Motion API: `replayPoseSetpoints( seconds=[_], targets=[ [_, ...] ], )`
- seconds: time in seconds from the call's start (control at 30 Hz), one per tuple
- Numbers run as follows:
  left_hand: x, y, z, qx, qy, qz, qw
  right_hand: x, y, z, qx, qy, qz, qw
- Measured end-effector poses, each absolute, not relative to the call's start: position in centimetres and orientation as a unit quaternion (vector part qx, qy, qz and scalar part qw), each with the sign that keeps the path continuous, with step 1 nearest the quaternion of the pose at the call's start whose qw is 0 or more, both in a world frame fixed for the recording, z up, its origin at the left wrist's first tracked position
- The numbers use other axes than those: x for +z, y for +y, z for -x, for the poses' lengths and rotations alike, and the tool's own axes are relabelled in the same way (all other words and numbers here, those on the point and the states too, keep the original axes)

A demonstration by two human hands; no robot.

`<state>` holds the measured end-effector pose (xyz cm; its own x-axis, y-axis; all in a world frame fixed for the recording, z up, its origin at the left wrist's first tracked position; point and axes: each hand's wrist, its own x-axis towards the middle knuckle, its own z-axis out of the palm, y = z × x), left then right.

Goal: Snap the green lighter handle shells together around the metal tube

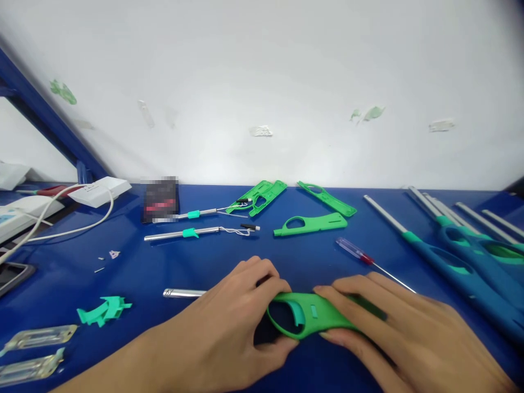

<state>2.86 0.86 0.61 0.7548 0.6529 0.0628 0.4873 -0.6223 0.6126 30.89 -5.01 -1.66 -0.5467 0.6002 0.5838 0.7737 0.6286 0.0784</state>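
Green casing is grasped by both left hand and right hand; pressure is best spread evenly, without twisting.

a bright green handle is held near five o'clock, its length running roughly from nine to three and both ends partly covered. toward nine o'clock it has an oval loop, with a teal trigger showing at the loop's three o'clock side. just beside that, further toward three, sits a small teal rectangle. a shiny silver tube points to nine o'clock, roughly in line with the handle; where they meet is hidden.
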Motion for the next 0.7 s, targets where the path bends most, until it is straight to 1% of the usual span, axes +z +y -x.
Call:
replayPoseSetpoints(
  seconds=[0.2, 0.43, 0.7],
  targets=[
    [0.6, 0.8, -2.8, 0.140, 0.322, -0.886, 0.302, -1.6, -5.3, -30.9, -0.159, -0.858, 0.409, 0.266],
    [0.5, 0.8, -2.8, 0.159, 0.316, -0.886, 0.301, -3.2, -5.1, -30.4, -0.137, -0.854, 0.415, 0.282],
    [-0.3, 2.0, -1.8, 0.165, 0.319, -0.892, 0.276, -4.0, -4.3, -30.5, -0.122, -0.848, 0.419, 0.302]
  ],
)
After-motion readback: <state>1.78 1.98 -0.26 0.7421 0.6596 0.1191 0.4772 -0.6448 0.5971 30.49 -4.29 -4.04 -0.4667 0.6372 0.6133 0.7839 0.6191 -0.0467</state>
